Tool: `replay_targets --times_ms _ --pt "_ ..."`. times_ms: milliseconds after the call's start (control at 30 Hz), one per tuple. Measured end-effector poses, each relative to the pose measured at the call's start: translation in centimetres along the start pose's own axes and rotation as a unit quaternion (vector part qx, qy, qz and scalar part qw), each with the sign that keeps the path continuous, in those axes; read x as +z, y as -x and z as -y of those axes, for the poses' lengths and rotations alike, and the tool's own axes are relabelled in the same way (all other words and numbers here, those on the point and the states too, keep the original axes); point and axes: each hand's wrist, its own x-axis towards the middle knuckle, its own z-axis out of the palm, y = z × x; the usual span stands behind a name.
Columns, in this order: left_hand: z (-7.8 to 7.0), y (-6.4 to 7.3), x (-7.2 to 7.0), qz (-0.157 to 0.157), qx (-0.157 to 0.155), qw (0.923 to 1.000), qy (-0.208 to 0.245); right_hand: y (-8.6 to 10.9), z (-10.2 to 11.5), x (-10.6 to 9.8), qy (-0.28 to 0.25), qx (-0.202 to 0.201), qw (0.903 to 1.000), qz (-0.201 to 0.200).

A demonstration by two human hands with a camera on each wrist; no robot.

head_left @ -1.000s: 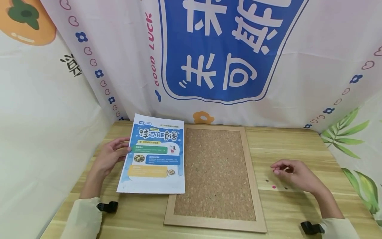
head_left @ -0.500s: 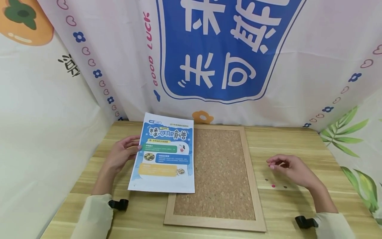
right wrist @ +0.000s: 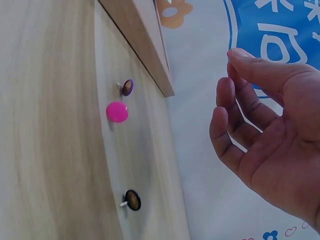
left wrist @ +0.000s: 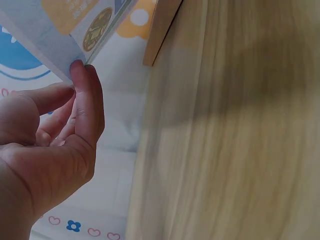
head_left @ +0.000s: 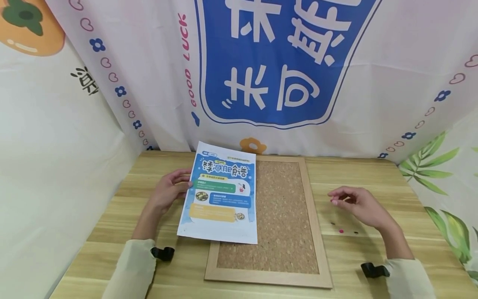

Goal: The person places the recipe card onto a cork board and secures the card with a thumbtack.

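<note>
My left hand (head_left: 172, 191) pinches the left edge of a printed paper poster (head_left: 220, 207) between thumb and fingers. The sheet is blue and white with Chinese text and hangs tilted over the left part of a wood-framed cork board (head_left: 285, 224). In the left wrist view, the poster (left wrist: 55, 37) meets the fingertips at its edge. Right of the board, my right hand (head_left: 364, 207) is raised above the table, thumb and index finger pinching a small pink thumbtack, mostly hidden by the fingertips. Below that hand lie a pink thumbtack (right wrist: 117, 112) and two dark-rimmed ones.
The wooden table (head_left: 179, 270) ends at the back against a white printed cloth (head_left: 164, 83). A purple-rimmed thumbtack (right wrist: 128, 88) and a black-rimmed thumbtack (right wrist: 132, 200) lie on their sides beside the board. Black wrist cameras sit at both sleeves.
My left hand has carried the poster rightward, so it covers more of the cork board. The right hand has shifted a little left and away from me, still pinching the thumbtack.
</note>
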Motion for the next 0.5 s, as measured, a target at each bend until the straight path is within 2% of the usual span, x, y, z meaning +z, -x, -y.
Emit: replay_targets --times_ms 500 --pt "0.1 -0.8 3.7 0.029 -0.002 0.9996 0.004 -1.2 1.3 0.6 -0.022 -0.024 0.9995 -0.006"
